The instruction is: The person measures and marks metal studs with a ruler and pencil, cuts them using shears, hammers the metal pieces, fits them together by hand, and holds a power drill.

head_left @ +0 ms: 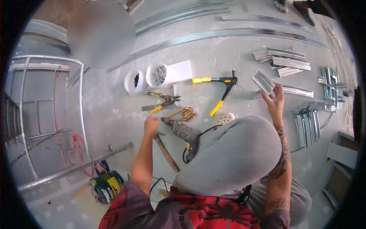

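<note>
One bent knee in grey trousers (pixel 232 152) nearest; person low on the floor (pixel 122 110). Wooden-handled hammer (pixel 167 152) left of the knee, power drill (pixel 185 132) between, nose angled up and left. Left hand (pixel 151 125) just beside the drill's nose, fingers curled, blurred; cannot tell whether it grips anything. Pale holed shoe (pixel 225 118) ahead of the knee.

Right hand (pixel 274 98) well apart from the left, raised, thumb and fingers pinching a short ribbed metal channel (pixel 264 83), held tilted. Yellow-handled snips (pixel 167 101) lie beyond the drill; yellow-and-black hand riveter (pixel 228 80) left of the held piece. Past the snips, two white tubs: one with small black fasteners (pixel 136 80), the other with silver rivets (pixel 159 75). More loose rivets nearby. Stacked short channels (pixel 286 61) farther right. Farthest, long metal channels (pixel 228 33) run across the floor.
</note>
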A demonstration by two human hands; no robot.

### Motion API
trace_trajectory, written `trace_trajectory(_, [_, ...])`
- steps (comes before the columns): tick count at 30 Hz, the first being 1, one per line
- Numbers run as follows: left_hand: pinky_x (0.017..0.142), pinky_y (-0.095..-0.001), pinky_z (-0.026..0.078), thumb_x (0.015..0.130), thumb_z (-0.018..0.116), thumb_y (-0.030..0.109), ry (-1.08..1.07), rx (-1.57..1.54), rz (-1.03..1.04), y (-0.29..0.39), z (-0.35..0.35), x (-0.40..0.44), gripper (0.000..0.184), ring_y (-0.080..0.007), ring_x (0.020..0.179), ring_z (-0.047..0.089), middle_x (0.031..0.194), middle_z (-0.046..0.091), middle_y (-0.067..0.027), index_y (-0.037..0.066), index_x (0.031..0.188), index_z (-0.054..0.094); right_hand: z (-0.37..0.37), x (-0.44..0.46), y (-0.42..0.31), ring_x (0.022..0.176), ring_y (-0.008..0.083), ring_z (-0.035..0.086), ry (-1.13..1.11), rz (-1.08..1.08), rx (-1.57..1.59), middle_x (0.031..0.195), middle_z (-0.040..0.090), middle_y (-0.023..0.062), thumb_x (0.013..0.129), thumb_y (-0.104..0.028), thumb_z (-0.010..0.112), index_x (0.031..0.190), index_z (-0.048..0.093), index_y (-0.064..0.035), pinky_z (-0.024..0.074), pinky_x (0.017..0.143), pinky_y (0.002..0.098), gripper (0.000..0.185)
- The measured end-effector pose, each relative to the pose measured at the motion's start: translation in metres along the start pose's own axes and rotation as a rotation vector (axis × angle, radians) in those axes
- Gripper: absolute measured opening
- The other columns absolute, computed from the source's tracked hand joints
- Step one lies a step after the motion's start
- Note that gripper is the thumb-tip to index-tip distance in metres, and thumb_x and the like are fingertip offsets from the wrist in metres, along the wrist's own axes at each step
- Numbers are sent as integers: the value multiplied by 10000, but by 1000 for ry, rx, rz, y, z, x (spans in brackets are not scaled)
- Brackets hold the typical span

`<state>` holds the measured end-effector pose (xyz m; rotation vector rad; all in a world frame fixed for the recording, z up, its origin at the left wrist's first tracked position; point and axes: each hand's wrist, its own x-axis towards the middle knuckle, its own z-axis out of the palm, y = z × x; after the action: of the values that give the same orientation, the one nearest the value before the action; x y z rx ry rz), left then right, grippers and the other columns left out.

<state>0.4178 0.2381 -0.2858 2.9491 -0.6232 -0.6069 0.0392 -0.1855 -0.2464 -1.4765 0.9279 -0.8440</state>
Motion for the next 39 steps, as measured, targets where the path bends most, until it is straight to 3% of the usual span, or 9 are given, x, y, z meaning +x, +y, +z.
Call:
trace_trajectory(2, [851, -473, 513, 808, 578, 296, -272, 191, -121, -46, 28, -30, 320, -382, 951, 656, 975, 693, -195, 60, 974, 718, -7, 2, -2, 1076, 177, 555, 6, 73, -62, 1128, 556, 82, 755, -35, 798, 1214, 512, -40, 528, 922, 378, 541])
trace_trajectory(4, [931, -454, 489, 806, 611, 362, -46, -159, 294, -159, 129, -48, 488, -439, 1051, 611, 1126, 655, -244, 22, 1152, 661, -6, 0, -9, 1059, 172, 549, 5, 19, -84, 1123, 546, 53, 737, -77, 824, 1235, 530, -71, 532, 889, 370, 578])
trace_trajectory(6, [933, -492, 475, 839, 669, 389, -213, -33, -458, -123, 128, -92, 689, -468, 1069, 596, 1120, 624, -311, -104, 1272, 455, -6, 2, -5, 1058, 178, 556, 20, 17, -105, 1128, 552, 45, 723, -103, 840, 1231, 553, -77, 535, 890, 373, 584])
trace_trajectory(11, [871, -503, 491, 907, 585, 402, 18, -134, -286, -112, 127, -116, 567, -475, 1024, 612, 1079, 628, -326, -87, 1165, 460, -3, -2, -21, 1082, 183, 565, 86, -1, -137, 1156, 571, 58, 711, -114, 849, 1201, 580, -74, 536, 914, 393, 561])
trace_trajectory(13, [810, -510, 506, 953, 513, 387, 140, -102, -545, -115, 118, -110, 470, -474, 969, 625, 1023, 645, -300, -63, 1089, 495, -4, -3, -22, 1091, 175, 569, 57, 30, -49, 1153, 587, 68, 705, -111, 851, 1187, 577, -67, 534, 924, 408, 556])
trace_trajectory(19, [648, -437, 497, 1002, 460, 346, 365, -346, -101, -87, 21, -76, 382, -328, 713, 612, 771, 604, -174, -27, 928, 499, -6, -2, -26, 1000, 179, 621, 48, 31, 44, 1043, 638, 75, 702, -116, 849, 1164, 572, -48, 530, 937, 381, 543])
trace_trajectory(22, [571, -349, 442, 1018, 465, 264, 104, -749, 252, 88, -78, -96, 311, -188, 637, 560, 690, 519, -69, -25, 907, 484, -7, -3, -21, 973, 167, 629, 68, 24, 53, 1025, 652, 72, 699, -119, 851, 1167, 574, -40, 526, 941, 364, 549])
trace_trajectory(28, [591, -459, 460, 984, 544, 268, -102, -228, 820, 309, -119, -80, 270, -463, 662, 573, 735, 599, -247, -2, 993, 530, -12, -8, -15, 1076, 178, 606, 80, 60, 168, 1114, 638, 71, 692, -130, 868, 1204, 562, -65, 505, 978, 403, 600])
trace_trajectory(39, [595, -533, 471, 995, 505, 353, -59, 119, 1171, 433, -98, -108, 315, -449, 717, 633, 753, 656, -215, 46, 1057, 540, -2, -10, -10, 971, 164, 656, 166, -6, 196, 1045, 671, 56, 679, -131, 871, 1131, 601, -17, 534, 880, 315, 539])
